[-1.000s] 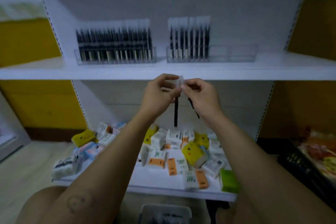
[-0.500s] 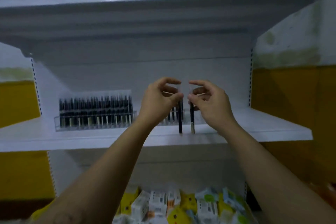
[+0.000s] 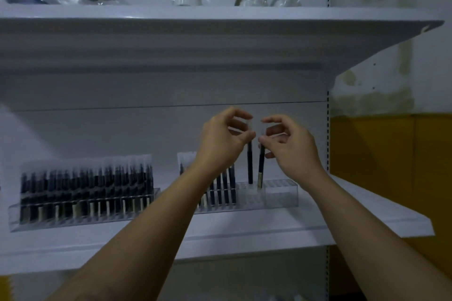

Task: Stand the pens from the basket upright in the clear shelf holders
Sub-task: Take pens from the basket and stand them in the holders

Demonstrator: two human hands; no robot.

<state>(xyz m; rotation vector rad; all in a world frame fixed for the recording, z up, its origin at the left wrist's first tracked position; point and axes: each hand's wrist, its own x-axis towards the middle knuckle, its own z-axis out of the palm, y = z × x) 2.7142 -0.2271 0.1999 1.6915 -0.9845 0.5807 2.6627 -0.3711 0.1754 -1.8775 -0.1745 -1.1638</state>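
White shelf [image 3: 367, 215]: left holder [image 3: 83, 217] full of pens [image 3: 85, 186], right holder [image 3: 281, 194] half-full.

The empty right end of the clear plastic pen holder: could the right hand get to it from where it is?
Probably yes. The right hand pinches a dark slim pen with its tip at the clear plastic pen holder, whose right-end slots look empty; nothing lies between.

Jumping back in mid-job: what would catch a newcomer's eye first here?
At centre, the left grip pinches the left pen and the right grip the right pen, both dark and roughly upright, tips at the half-filled clear holder on the white shelf. Left of it, a second holder is packed with stored pens.
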